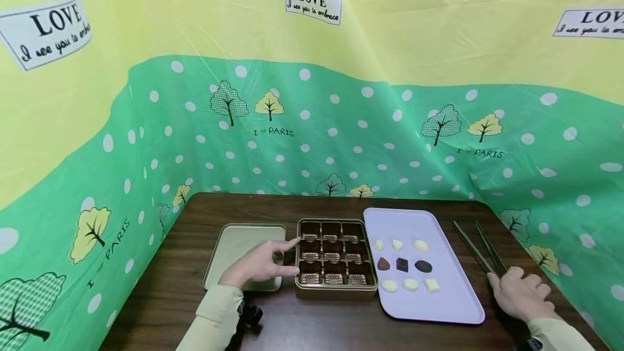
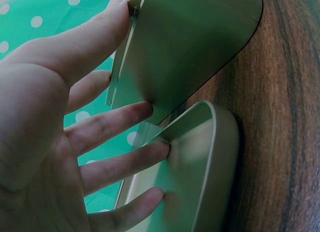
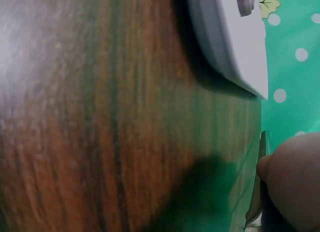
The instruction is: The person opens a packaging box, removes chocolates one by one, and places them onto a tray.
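A bronze-coloured tin box (image 1: 336, 293) with a brown insert of several square compartments stands mid-table. My left hand (image 1: 263, 262) is at its left side, thumb and index finger spread and touching the edge. In the left wrist view the other fingers (image 2: 127, 167) reach out straight over the shallow tin lid (image 2: 210, 157). My right hand (image 1: 524, 294) holds dark metal tongs (image 1: 474, 247) near their joined end, arms spread and pointing away from me. In the right wrist view only part of that hand (image 3: 295, 179) shows, at the edge.
Right of the box lies a pale lilac tray (image 1: 453, 302) with several chocolates in rows, such as a dark square one (image 1: 402, 264) and a white one (image 1: 431, 285). A patterned green and yellow cloth (image 1: 312, 123) hangs around the brown wooden table (image 1: 161, 297).
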Demonstrator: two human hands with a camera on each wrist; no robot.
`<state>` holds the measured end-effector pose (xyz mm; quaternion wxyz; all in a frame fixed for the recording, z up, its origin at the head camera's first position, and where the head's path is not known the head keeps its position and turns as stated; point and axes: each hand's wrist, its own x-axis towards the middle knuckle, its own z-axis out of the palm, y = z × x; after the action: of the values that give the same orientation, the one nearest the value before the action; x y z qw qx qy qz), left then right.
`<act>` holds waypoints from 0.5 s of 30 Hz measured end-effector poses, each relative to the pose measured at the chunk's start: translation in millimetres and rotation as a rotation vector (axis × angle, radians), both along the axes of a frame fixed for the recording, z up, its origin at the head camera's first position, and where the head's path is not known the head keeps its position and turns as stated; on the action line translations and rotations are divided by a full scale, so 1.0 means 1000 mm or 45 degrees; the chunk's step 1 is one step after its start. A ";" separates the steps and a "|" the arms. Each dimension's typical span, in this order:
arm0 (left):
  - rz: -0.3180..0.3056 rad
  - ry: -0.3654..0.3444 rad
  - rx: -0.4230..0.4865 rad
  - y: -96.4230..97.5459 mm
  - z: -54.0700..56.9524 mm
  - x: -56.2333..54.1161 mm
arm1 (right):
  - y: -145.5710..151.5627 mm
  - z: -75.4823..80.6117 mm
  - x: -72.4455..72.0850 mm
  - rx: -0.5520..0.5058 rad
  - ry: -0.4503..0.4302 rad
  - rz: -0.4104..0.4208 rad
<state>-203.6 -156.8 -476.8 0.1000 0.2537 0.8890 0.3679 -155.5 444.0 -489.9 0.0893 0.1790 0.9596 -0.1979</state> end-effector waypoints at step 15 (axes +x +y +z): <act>-0.001 -0.003 0.007 -0.002 0.000 -0.002 | 0.014 -0.020 -0.014 0.015 -0.073 -0.021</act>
<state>-205.2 -158.9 -476.4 0.1006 0.2540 0.8878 0.3704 -169.6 457.8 -509.7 0.1139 0.1932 0.9562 -0.1879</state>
